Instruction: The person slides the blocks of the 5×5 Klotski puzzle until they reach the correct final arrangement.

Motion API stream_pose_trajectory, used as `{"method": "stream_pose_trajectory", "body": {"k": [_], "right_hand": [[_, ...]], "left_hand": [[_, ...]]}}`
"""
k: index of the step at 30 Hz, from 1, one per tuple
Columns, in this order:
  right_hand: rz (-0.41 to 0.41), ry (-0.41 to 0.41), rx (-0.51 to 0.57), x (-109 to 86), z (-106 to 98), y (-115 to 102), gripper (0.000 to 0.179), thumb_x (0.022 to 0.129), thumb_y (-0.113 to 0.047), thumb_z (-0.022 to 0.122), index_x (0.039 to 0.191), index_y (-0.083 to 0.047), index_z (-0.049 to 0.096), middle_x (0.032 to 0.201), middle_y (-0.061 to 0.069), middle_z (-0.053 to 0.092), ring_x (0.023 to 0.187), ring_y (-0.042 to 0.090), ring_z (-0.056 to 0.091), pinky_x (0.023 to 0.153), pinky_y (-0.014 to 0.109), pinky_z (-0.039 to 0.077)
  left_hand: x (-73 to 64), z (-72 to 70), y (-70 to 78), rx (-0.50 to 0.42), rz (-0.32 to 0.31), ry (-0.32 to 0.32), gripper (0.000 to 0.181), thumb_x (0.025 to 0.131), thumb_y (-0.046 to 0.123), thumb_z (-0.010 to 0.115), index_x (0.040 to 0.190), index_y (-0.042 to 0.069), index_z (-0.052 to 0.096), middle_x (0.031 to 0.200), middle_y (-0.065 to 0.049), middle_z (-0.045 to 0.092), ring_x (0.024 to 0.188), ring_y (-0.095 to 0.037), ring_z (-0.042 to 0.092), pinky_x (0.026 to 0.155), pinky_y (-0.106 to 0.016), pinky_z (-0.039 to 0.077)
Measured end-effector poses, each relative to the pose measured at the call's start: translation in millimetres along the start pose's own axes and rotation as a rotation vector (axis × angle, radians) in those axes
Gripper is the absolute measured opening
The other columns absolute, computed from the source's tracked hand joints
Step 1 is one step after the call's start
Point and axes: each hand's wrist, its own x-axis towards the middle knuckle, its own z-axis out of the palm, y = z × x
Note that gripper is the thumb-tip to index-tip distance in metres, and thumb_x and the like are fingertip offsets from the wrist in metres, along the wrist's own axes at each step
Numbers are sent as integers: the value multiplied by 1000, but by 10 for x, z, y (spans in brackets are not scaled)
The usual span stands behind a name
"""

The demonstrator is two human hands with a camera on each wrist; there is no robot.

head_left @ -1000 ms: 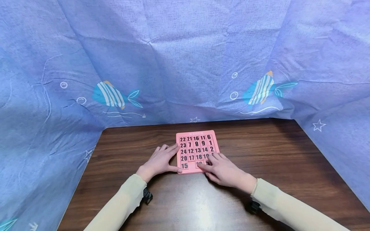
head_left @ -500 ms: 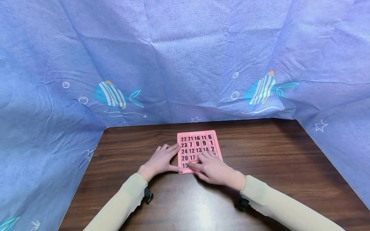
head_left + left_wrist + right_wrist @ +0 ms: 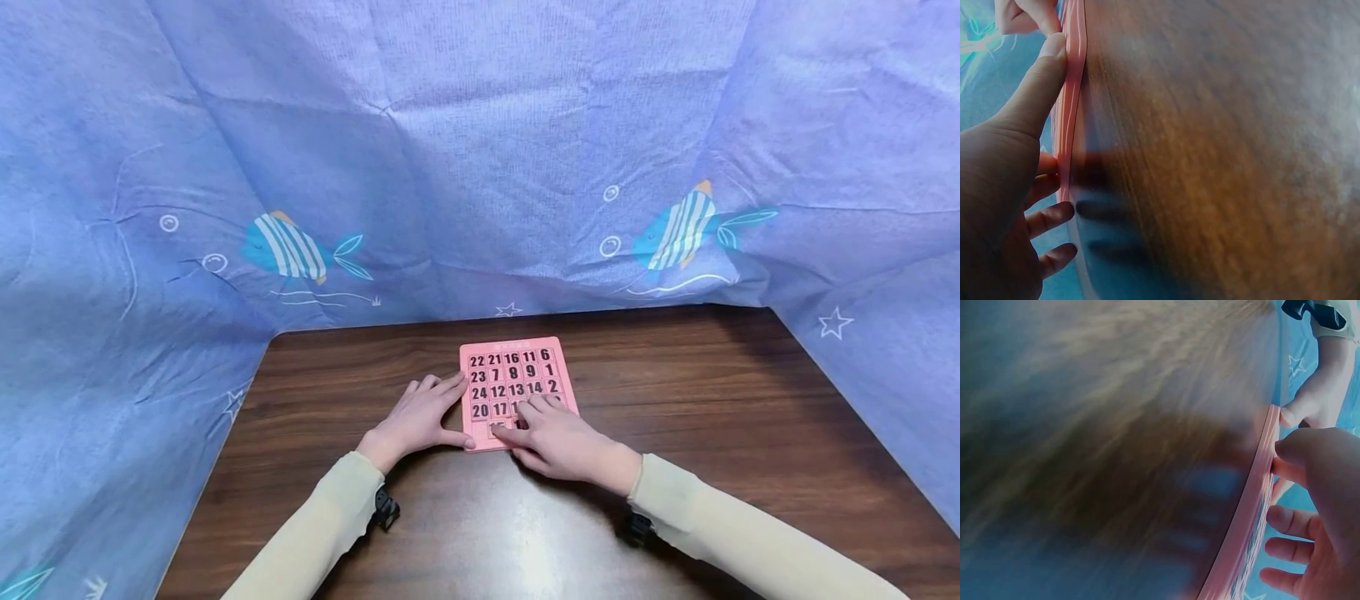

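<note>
A pink sliding number puzzle lies flat on the table, its tiles printed with black numbers. My left hand rests at its left side, fingertips on the left edge and thumb on the near left corner. In the left wrist view the thumb touches the puzzle's pink edge. My right hand lies over the lower right of the puzzle, its extended index finger on a tile in the bottom row. The bottom-left slot holds no tile. Some lower tiles are hidden under the right hand.
The puzzle sits toward the far side of a dark wood-grain table. A blue cloth with fish prints hangs behind the table and along both sides. A black wrist strap shows below the left sleeve.
My right hand has moved left along the bottom row. The tile 15 has slid one place right, so the gap is now at the bottom-left corner. The left hand stays in place.
</note>
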Motion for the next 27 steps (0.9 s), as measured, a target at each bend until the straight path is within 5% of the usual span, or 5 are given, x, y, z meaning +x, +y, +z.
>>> {"method": "stream_pose_trajectory", "body": {"k": [6, 14, 27], "right_hand": [[6, 7, -5, -43, -5, 50, 40, 98, -36, 66, 137, -27, 71, 98, 1, 57, 96, 23, 53, 89, 42, 45], [2, 35, 43, 164, 12, 75, 34, 99, -33, 66, 131, -23, 74, 97, 1, 57, 94, 23, 53, 84, 43, 47], [58, -41, -10, 280, 99, 103, 43, 100, -39, 63, 140, -23, 69, 100, 6, 59, 98, 27, 53, 87, 46, 46]], "left_hand": [[7, -19, -5, -2, -7, -6, 107, 81, 72, 75, 161, 10, 40, 168, -7, 36, 131, -29, 47, 103, -48, 37], [9, -61, 8, 0, -1, 5, 105, 81, 70, 76, 160, 9, 43, 166, -8, 38, 130, -30, 47, 102, -48, 38], [7, -5, -4, -2, 2, -7, 106, 82, 71, 74, 161, 10, 40, 167, -7, 36, 132, -30, 46, 105, -49, 37]]}}
